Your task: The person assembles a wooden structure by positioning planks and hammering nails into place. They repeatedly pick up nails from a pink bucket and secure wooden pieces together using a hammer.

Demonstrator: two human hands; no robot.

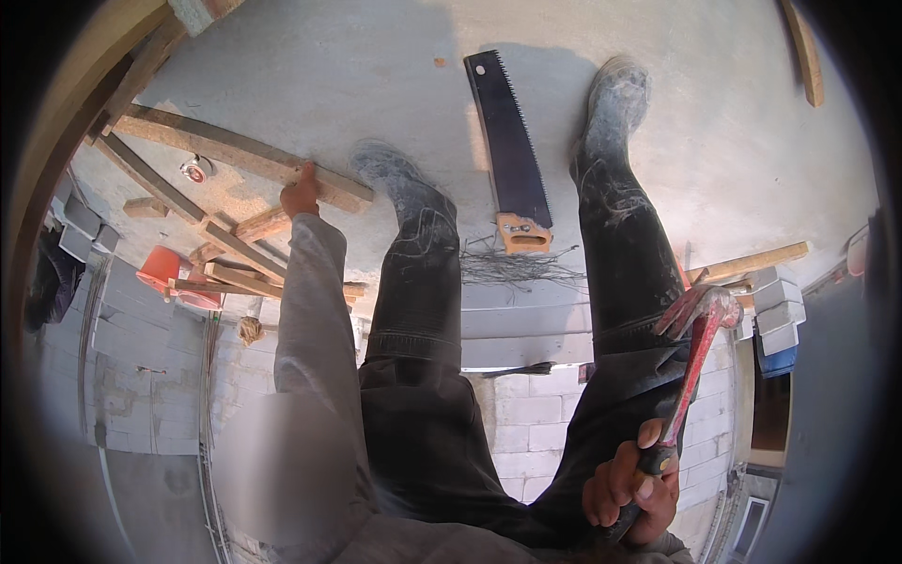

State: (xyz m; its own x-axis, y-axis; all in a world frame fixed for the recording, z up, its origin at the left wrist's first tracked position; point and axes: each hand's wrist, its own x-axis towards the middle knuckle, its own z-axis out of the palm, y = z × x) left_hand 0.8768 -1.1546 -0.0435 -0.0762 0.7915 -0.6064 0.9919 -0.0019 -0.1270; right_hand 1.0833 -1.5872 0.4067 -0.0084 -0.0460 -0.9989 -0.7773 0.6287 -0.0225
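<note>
My left hand grips the near edge of a long wooden plank close to its right end, one finger lying on top. In my right hand, low on the right, is a claw hammer. Its red, worn shaft points up and away, with the head above my right leg. The fingers wrap round its dark grip. A hand saw with a black blade and a wooden handle lies on the floor between my boots. Thin wire-like pieces lie scattered just below the saw handle.
More boards lie crossed beneath and beside the plank. A small round silver-and-red object sits among them. Orange buckets stand at the left. Pale blocks are stacked at the right, beside a wooden strip. Another strip lies far right.
</note>
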